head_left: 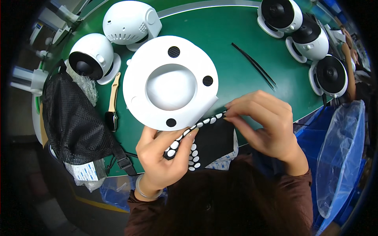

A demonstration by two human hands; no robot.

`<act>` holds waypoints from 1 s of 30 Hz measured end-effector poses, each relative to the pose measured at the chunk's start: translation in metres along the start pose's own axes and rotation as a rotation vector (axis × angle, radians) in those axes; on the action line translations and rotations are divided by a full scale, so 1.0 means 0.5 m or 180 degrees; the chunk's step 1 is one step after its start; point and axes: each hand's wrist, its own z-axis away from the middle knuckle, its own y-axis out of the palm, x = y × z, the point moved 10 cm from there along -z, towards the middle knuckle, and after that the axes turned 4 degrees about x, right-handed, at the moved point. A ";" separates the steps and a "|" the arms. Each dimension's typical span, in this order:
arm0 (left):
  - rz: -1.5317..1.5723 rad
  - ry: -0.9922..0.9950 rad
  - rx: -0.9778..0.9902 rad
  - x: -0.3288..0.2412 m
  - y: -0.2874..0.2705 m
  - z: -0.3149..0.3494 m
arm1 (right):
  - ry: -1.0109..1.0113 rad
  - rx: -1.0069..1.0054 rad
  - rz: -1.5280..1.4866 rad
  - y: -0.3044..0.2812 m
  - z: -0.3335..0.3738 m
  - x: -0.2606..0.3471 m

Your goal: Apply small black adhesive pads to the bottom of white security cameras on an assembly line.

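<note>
We mark both hands at the table's near edge. Left hand (163,159): thumb and finger pinch the strip (204,122), black with white dots. Right hand (265,124): thumb and index close on the strip's right end — whether they also grip a loose dot, we cannot tell. The strip runs slantwise between the hands, just below the ring (138,78); black sheet (214,137) lies under it, reaching the table's near edge.

The ring lies face up, three black spots (173,52) on it, rim close above the left fingers. Room there is tight. More room to the upper right: open green table (224,31), only the tweezers (256,67) lying across it.

Left side is crowded — two cams (90,59) beside the ring, then watch (112,114) and mesh bag (78,118). Three more cams (330,76) line the right edge, well apart from the hands. Blue bin (309,137) with clear liner (340,161) sits past that edge.
</note>
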 end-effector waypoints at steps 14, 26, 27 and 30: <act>-0.0040 0.0362 -0.0037 -0.019 0.001 -0.005 | -0.0019 0.0136 -0.0247 -0.046 -0.005 0.060; -0.0007 0.0397 -0.0029 -0.017 0.001 -0.008 | 0.0245 0.0206 0.0018 -0.002 -0.002 0.002; -0.0004 0.0392 -0.0043 -0.016 -0.001 -0.007 | 0.0243 0.0211 0.0019 -0.001 -0.003 0.002; 0.0028 0.0453 -0.0010 -0.014 -0.001 -0.006 | -0.0116 0.0263 0.0249 -0.002 -0.005 0.027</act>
